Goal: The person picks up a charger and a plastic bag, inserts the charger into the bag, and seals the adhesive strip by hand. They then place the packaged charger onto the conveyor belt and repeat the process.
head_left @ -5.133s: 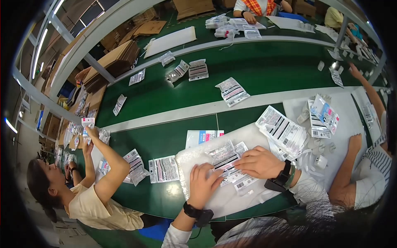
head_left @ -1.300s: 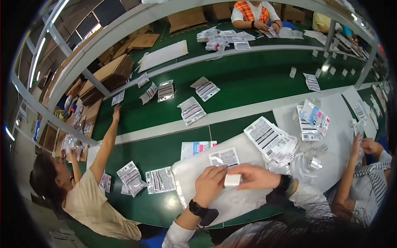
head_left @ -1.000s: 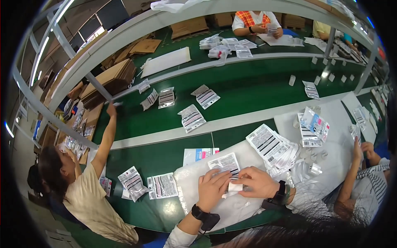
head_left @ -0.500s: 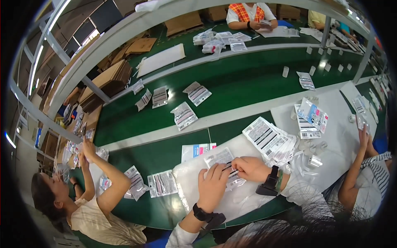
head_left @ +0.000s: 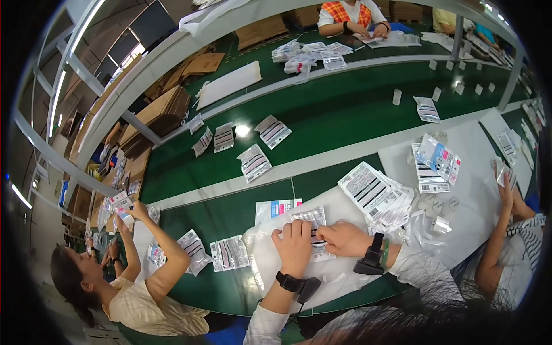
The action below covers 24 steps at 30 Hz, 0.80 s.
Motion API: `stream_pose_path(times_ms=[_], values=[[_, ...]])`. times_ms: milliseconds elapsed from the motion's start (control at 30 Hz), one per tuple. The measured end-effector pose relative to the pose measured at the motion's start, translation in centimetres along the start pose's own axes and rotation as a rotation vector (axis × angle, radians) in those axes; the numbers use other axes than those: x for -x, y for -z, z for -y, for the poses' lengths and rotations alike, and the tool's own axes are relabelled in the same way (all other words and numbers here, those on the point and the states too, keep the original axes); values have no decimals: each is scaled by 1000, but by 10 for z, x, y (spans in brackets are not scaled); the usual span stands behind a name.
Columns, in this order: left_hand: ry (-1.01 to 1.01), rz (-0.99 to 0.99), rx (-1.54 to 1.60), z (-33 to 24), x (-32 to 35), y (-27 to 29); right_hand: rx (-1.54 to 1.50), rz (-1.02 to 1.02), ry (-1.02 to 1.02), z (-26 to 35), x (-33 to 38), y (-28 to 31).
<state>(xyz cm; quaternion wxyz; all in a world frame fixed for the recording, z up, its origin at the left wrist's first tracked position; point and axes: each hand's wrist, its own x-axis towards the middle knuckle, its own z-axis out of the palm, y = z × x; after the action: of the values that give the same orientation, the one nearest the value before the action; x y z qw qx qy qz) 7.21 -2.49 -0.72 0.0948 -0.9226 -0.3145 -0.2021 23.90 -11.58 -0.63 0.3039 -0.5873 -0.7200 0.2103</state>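
My left hand point(head_left: 294, 246) and my right hand point(head_left: 343, 238) both press on a small clear printed packet point(head_left: 310, 225) lying on a white foam sheet point(head_left: 270, 270). The left fingers cover its lower left edge. The right fingertips pinch its right side. Each wrist carries a black band. A blue and pink card point(head_left: 276, 208) lies just beyond the packet. A fanned stack of barcode-printed packets point(head_left: 374, 192) sits to the right of my right hand.
A green conveyor belt point(head_left: 333, 109) carries several loose packets point(head_left: 254, 161). A person point(head_left: 129, 287) on my left holds up packets, another person's arm point(head_left: 506, 236) works at the right, and a third person point(head_left: 352, 14) sits across. Cardboard boxes point(head_left: 164, 112) stand far left.
My hands have drawn together on the packet, and the small white piece held earlier is gone. The person on my left pulled their reaching arm back from the belt.
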Motion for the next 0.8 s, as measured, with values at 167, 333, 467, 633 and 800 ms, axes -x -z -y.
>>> stream_pose_path(times_ms=[167,333,467,633,800], values=[[62,169,304,3,4,-1,216,-132,36,2,9,2],[45,177,774,16,30,24,351,-80,29,19,22,34],[-210,229,578,40,38,31,385,-46,207,14,32,47],[-357,298,434,55,52,20,427,69,153,-1,40,39],[-366,266,320,59,57,19,408,32,146,-3,38,39]])
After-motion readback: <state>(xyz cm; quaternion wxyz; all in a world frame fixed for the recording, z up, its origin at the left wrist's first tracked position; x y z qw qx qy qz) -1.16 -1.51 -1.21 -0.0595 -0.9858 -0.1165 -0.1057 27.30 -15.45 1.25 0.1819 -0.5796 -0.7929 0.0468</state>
